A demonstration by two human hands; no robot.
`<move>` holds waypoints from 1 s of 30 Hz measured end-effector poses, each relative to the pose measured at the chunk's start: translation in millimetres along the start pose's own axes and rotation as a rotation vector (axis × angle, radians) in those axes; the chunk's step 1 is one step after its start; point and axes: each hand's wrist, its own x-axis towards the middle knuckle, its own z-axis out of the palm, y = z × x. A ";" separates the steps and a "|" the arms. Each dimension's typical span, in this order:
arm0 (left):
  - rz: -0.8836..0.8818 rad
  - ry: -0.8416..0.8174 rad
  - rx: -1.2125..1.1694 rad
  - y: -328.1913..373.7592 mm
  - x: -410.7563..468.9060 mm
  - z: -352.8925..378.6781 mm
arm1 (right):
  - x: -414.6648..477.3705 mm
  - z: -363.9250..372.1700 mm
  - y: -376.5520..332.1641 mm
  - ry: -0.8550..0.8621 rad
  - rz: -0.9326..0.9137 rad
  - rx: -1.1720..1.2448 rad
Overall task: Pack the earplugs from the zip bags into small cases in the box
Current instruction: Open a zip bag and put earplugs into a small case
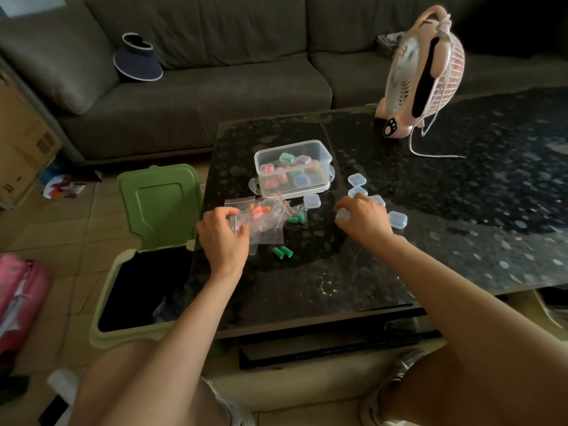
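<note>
A clear plastic box (319, 155) on the dark table holds several small cases filled with coloured earplugs. In front of it lie clear zip bags (264, 224) with orange and pink earplugs inside, and another bag with green earplugs (297, 218). Two loose green earplugs (282, 252) lie on the table. My left hand (222, 238) rests on the near edge of the zip bags, fingers curled on the plastic. My right hand (362, 218) closes on a small clear case (343, 214). Several empty clear cases (398, 219) lie around it.
A pink desk fan (424, 78) with a white cord stands at the table's back right. An open green-lidded bin (147, 272) sits on the floor left of the table. A grey sofa (215, 75) with a dark visor is behind.
</note>
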 end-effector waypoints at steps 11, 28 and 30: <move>0.245 -0.379 -0.224 35.7 -27.7 2.0 | -24.6 -11.2 -69.3 -0.527 0.032 1.041; 0.077 -0.258 -0.253 7.5 -9.8 -12.3 | -18.5 -1.6 -99.7 -0.469 0.070 1.046; 0.098 -0.281 -0.243 3.4 -10.7 -14.4 | -15.3 7.0 -97.6 -0.371 0.055 0.699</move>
